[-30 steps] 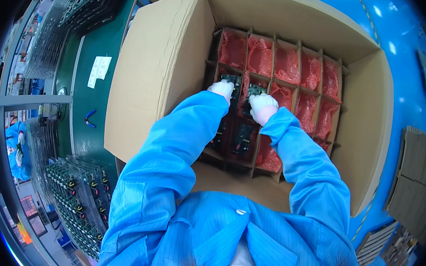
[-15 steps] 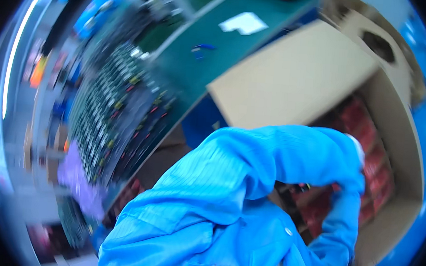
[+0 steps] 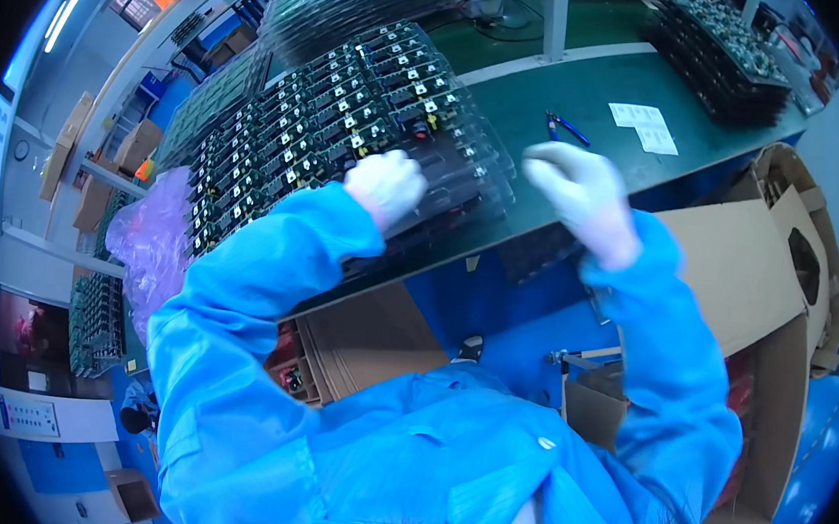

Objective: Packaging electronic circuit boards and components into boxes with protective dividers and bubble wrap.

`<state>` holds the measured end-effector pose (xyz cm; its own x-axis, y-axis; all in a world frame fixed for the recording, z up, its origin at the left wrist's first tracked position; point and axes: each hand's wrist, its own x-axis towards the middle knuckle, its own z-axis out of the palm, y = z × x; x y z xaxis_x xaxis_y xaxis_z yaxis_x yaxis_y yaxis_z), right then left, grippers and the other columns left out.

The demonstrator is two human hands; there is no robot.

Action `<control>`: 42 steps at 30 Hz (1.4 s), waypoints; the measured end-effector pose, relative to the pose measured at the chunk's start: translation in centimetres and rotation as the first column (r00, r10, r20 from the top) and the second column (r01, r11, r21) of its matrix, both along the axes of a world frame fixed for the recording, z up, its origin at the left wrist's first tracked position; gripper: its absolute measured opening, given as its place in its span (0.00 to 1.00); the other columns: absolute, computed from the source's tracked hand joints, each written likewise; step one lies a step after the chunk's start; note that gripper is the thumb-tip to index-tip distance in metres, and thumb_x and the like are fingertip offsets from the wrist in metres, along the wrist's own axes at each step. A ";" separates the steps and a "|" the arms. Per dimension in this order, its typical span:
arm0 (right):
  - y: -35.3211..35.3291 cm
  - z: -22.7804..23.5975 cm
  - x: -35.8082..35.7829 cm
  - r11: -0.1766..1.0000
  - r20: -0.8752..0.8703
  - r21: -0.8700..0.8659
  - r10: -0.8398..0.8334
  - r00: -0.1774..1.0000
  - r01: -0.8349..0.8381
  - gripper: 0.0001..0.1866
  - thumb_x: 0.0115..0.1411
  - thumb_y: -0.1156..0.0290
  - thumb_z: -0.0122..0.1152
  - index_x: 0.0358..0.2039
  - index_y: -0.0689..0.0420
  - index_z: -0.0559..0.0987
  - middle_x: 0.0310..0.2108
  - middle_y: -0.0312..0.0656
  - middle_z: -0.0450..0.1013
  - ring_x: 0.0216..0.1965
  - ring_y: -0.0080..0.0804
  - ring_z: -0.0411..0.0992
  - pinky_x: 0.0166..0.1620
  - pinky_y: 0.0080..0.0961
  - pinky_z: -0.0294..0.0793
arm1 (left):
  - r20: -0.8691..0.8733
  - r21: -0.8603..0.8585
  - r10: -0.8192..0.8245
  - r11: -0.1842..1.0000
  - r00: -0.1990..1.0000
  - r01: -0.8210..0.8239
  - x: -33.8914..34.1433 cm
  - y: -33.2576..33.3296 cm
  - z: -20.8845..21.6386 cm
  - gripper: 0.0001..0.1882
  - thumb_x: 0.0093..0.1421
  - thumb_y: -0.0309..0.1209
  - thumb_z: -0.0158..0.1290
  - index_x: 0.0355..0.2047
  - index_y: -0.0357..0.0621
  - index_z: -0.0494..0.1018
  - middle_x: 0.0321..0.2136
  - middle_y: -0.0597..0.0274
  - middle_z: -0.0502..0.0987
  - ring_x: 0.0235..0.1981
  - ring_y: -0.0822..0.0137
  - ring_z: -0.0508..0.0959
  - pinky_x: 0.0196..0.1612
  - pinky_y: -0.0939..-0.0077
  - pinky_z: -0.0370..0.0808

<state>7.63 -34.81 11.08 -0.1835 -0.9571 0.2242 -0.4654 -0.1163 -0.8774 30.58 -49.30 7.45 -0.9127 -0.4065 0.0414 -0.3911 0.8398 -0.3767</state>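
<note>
My left hand (image 3: 386,187), in a white glove, rests at the near right side of a clear plastic tray (image 3: 441,170) on the green bench. Its fingers are curled, and whatever may be inside them is hidden. Rows of small green circuit boards (image 3: 286,138) with white and black parts fill most of the tray. Fewer boards stand at its right side, where bare dark plastic shows. To the right, my white-gloved right hand (image 3: 582,198) hangs above the bench's front edge, slightly blurred. Its fingers are bent together, pointing left, with nothing seen in them.
Blue-handled pliers (image 3: 566,129) and white paper slips (image 3: 644,127) lie on the bench. More stacked board trays (image 3: 721,59) stand at the back right. An opened cardboard box (image 3: 735,262) with red contents is at my right. A purple plastic bag (image 3: 151,231) sits at the left.
My view has swung toward the bench. Both hands have come out of the cardboard box on the right; the left is now at the tray, the right above the bench edge.
</note>
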 end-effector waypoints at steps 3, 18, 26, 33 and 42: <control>-9.1 -5.2 4.9 0.997 -0.025 0.081 -0.003 1.000 0.005 0.23 0.48 0.59 0.52 0.39 0.65 0.73 0.31 0.45 0.74 0.31 0.37 0.71 0.37 0.26 0.69 | 0.054 -0.303 -0.096 0.947 0.994 0.108 5.1 -4.2 -1.9 0.06 0.47 0.33 0.47 0.24 0.46 0.67 0.29 0.60 0.67 0.25 0.60 0.67 0.24 0.69 0.69; -18.1 -7.3 14.1 0.834 0.359 -0.047 -0.500 0.788 0.550 0.15 0.40 0.69 0.51 0.31 0.62 0.69 0.23 0.51 0.71 0.26 0.51 0.69 0.32 0.38 0.70 | 0.191 -0.361 -0.240 0.884 0.952 0.295 8.7 -12.5 -6.6 0.07 0.49 0.33 0.46 0.18 0.48 0.69 0.22 0.58 0.69 0.17 0.57 0.72 0.16 0.65 0.68; -1.1 -0.9 8.7 0.686 0.525 -0.211 -0.521 0.673 0.696 0.16 0.39 0.72 0.58 0.31 0.61 0.69 0.22 0.43 0.72 0.21 0.38 0.69 0.28 0.29 0.69 | 0.300 -0.542 -0.146 0.787 0.943 0.295 4.9 -7.4 -1.7 0.03 0.47 0.29 0.48 0.24 0.51 0.66 0.27 0.64 0.65 0.22 0.66 0.67 0.15 0.75 0.68; 27.7 0.9 -2.3 0.458 -0.056 -0.166 -0.888 0.456 0.873 0.21 0.43 0.69 0.61 0.38 0.63 0.70 0.32 0.47 0.72 0.31 0.36 0.72 0.36 0.25 0.72 | -0.266 0.066 -0.518 0.832 0.813 0.551 -7.6 11.4 10.0 0.18 0.42 0.15 0.49 0.36 0.38 0.66 0.38 0.55 0.69 0.32 0.57 0.71 0.33 0.70 0.70; 54.7 -13.5 -8.8 0.376 -0.005 0.296 -0.919 0.395 0.878 0.19 0.46 0.77 0.57 0.40 0.66 0.69 0.35 0.46 0.71 0.35 0.28 0.68 0.42 0.22 0.67 | -0.549 0.771 -0.583 -0.078 0.598 0.632 -26.5 40.8 -1.9 0.14 0.40 0.21 0.52 0.30 0.43 0.68 0.29 0.57 0.69 0.27 0.57 0.71 0.33 0.72 0.70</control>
<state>-1.19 19.87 -2.41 -0.9734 -0.2188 -0.0678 -0.0495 0.4901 -0.8702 4.05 -8.50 5.58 -0.8235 0.5304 0.2013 0.4821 0.4674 0.7410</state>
